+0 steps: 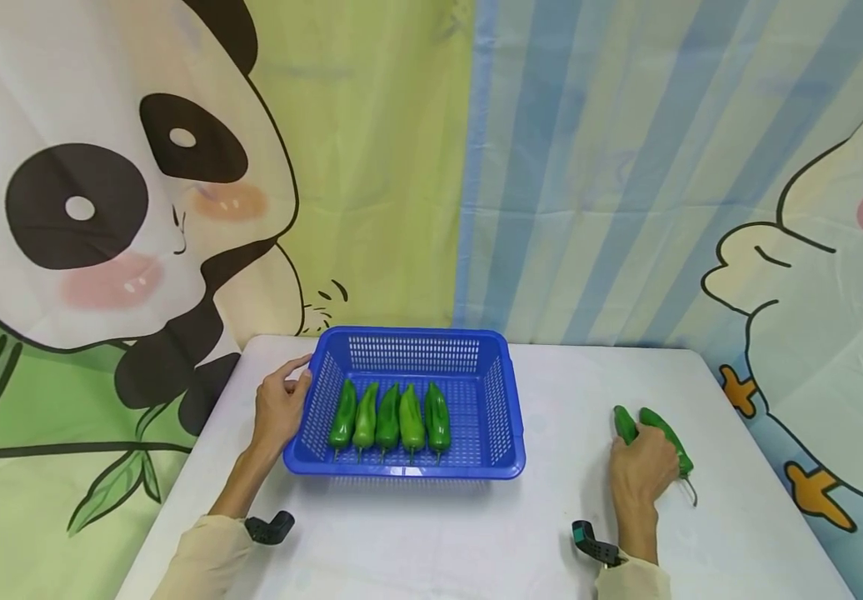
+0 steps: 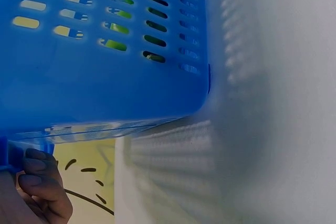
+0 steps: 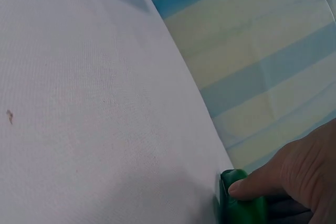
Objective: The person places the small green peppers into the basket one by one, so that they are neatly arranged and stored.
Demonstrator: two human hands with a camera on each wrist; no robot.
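A blue plastic basket [image 1: 431,472] stands left of centre on the white table, its side wall filling much of the left wrist view. Several green peppers [image 1: 388,421] lie side by side in it, stems toward the near side. At the basket's left edge, my left hand [image 1: 279,408] grips the rim with curled fingers. Over on the right of the table, my right hand [image 1: 643,467] grasps a green pepper [image 1: 624,423], its thumb pressed on the pepper in the right wrist view. A second long pepper [image 1: 666,437] lies against that hand's right side; whether the fingers hold it too is hidden.
The white table [image 1: 446,542] reaches back to a printed curtain [image 1: 386,183] with a panda and striped panels. Black wrist cameras [image 1: 270,527] sit on both wrists. A small brown spot [image 3: 10,116] marks the tabletop in the right wrist view.
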